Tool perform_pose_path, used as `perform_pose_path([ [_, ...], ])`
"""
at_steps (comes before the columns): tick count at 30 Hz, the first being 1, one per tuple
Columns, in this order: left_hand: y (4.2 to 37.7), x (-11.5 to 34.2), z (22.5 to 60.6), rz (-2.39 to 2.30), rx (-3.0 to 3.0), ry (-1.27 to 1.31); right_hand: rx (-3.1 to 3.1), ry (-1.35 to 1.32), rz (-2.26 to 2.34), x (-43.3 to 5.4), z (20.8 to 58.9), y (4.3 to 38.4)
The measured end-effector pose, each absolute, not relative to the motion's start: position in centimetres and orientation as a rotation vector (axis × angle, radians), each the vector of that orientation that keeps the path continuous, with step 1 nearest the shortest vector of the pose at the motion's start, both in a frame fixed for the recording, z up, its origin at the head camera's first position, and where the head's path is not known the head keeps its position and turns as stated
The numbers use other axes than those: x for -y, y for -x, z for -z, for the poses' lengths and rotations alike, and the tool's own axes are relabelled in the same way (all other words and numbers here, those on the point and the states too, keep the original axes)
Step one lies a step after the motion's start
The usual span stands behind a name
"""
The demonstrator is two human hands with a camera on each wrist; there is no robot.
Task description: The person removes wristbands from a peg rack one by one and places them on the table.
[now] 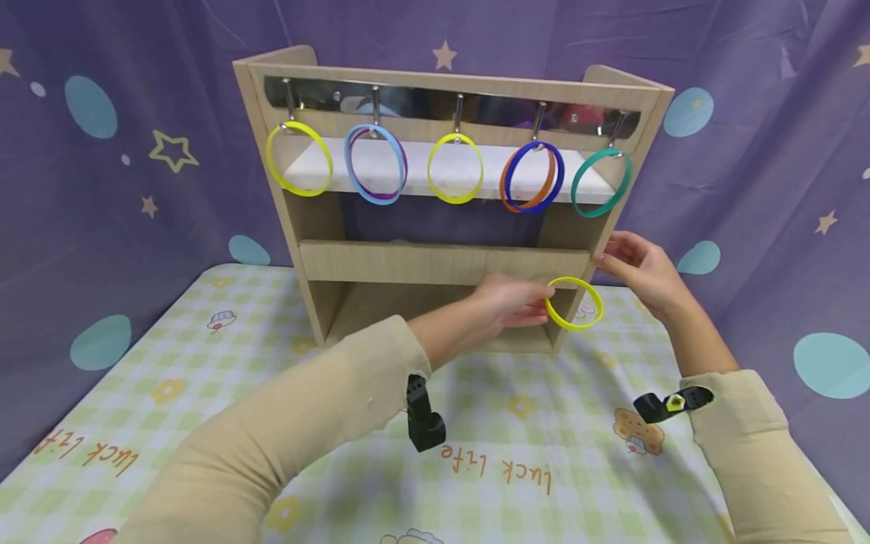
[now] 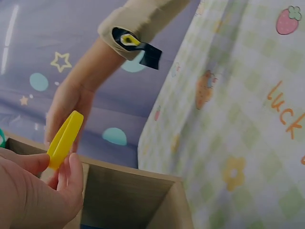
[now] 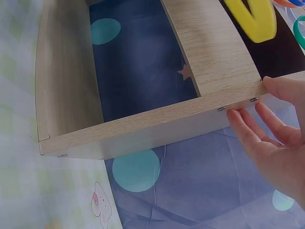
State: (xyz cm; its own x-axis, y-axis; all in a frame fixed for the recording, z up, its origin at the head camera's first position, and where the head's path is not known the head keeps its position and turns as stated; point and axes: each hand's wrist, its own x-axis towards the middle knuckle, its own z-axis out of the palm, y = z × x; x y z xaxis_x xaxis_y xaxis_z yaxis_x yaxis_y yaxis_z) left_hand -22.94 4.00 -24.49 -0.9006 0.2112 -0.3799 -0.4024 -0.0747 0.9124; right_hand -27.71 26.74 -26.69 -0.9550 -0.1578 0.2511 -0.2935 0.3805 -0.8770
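- Head view: right of centre, the left hand (image 1: pixel 511 304) pinches the held yellow ring (image 1: pixel 574 327) by its left rim, in front of the lower right of a wooden shelf (image 1: pixel 445 262).
- Just above and right of it, the right hand (image 1: pixel 644 273) holds the shelf's right side edge, thumb in front.
- Across the upper middle, hooks on a metal strip (image 1: pixel 421 106) bear, left to right, a yellow ring, a light blue ring (image 1: pixel 349 162) with a purple one, another yellow, a dark blue ring (image 1: pixel 562 175) with an orange one, and a teal ring (image 1: pixel 594 213).
- Left wrist view: at lower left, thumb and fingers pinch the held ring, seen nearly edge-on.
- Right wrist view: at right, the thumb touches the shelf's edge, fingertips its outer side near two screws (image 3: pixel 222 109); the yellow band at upper right is cut off by the frame.
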Motion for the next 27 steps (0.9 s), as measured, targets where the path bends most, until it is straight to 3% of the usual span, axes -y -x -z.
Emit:
perform_pose_path([
  [27,22.2,-4.1,32.3,-1.855,-1.927,0.269,2.39,-0.49,-1.838,-26.8,26.7,27.7],
])
